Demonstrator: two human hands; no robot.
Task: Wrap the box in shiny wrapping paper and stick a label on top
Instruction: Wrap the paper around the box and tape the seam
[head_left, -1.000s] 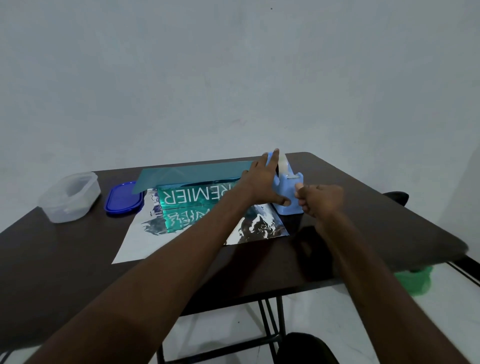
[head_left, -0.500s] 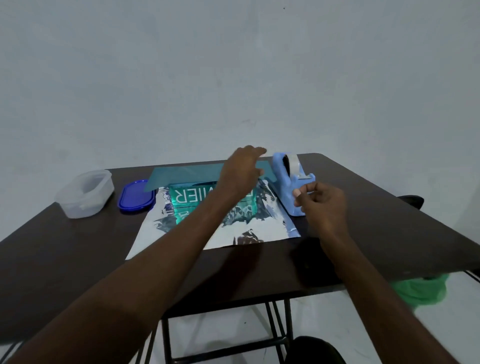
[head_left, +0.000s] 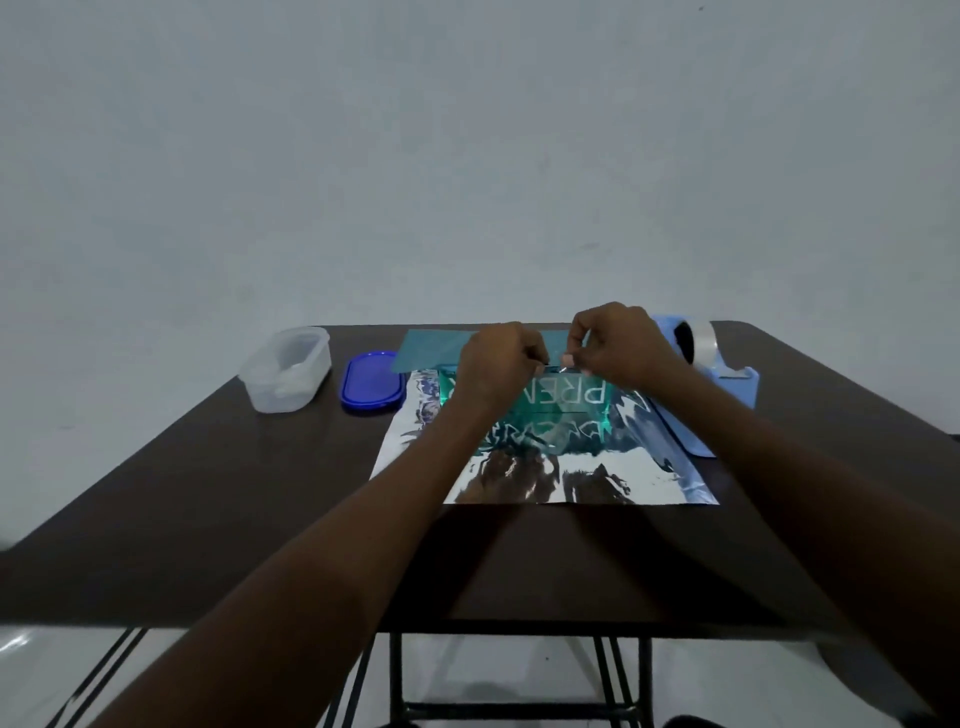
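A teal box (head_left: 566, 410) with white lettering lies on a sheet of shiny silver wrapping paper (head_left: 571, 478) in the middle of the dark table. The paper's far edge (head_left: 431, 351) is folded up behind the box and looks teal. Both hands meet over the box's far top edge. My left hand (head_left: 493, 369) and my right hand (head_left: 613, 345) pinch a short strip of clear tape (head_left: 558, 364) between their fingertips, just above the box. A light blue tape dispenser (head_left: 722, 384) stands to the right of the paper.
A clear plastic tub (head_left: 288, 369) and its blue lid (head_left: 371, 382) sit at the table's far left. The dark table (head_left: 208, 493) ends in a front edge close to me, with metal legs and pale floor below it.
My right hand left the dispenser with a piece of tape and moved left over the box. My left hand came to meet it and took the tape's other end.
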